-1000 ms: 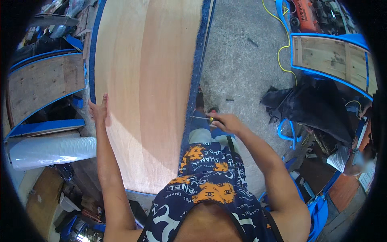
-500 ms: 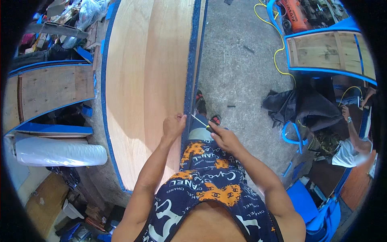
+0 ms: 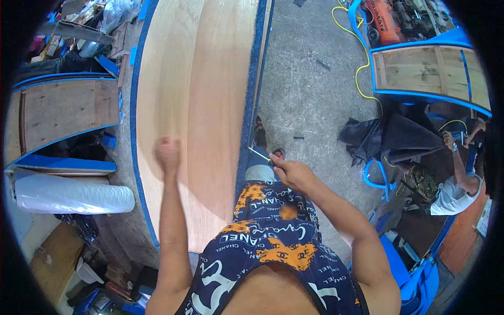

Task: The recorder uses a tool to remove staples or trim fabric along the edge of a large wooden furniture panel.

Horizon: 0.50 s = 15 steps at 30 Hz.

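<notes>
Your right hand (image 3: 295,174) is at the near right side of the long, pale plywood panel with a dark blue fuzzy border (image 3: 215,105), its fingers wrapped around the handle of a slim screwdriver with a thin metal shaft (image 3: 259,153). A bit of yellow shows where the shaft leaves your grip. The shaft slants up and left, and its tip meets the border along the panel's right edge; you cannot tell from here whether it presses in or only touches.

Your left hand (image 3: 168,153) is over the bare face of the panel, nearer its left edge and well apart from the screwdriver. It is blurred; the fingers look curled, but whether they hold anything or touch the wood cannot be told. The panel stretches away in front of you, its near end beside your body.

To your left lies a thick, pale roll in clear plastic (image 3: 73,195), just below a brown wooden panel with blue edging (image 3: 68,107). To your right, on the grey concrete floor (image 3: 304,105), run a thin yellow hose (image 3: 358,73) and a looped bright blue strip (image 3: 367,173). Beyond them, a co-worker in a white top (image 3: 459,191) has a hand at a crumpled black cloth (image 3: 409,137).
</notes>
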Motion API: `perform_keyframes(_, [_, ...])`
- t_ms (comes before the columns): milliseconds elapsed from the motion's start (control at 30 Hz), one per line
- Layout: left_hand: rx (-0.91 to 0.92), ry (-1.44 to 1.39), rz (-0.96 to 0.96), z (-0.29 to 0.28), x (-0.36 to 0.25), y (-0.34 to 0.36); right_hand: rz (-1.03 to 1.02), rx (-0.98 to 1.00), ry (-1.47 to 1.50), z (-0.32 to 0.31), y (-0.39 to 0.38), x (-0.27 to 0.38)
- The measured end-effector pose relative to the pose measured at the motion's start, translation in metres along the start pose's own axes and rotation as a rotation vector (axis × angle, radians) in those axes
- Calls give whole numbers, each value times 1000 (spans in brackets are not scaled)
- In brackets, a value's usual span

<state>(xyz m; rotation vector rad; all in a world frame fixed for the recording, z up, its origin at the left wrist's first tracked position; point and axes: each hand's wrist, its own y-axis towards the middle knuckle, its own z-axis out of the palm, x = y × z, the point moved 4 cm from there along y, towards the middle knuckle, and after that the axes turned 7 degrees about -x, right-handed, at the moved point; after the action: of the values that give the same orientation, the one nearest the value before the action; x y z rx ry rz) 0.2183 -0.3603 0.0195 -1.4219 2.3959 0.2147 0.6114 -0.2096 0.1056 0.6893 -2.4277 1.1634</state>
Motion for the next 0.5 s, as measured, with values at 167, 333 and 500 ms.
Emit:
perform_keyframes(167, [-317,533,-228,-52,101,68,-12,106,-124,-13,13,7])
perform_keyframes(333, [153,144,-328,-29,148,87,-30,77,78,-1,27,5])
perform_keyframes(500, [174,172,-346,-23,159,87,44,-17,240,19,13,-24])
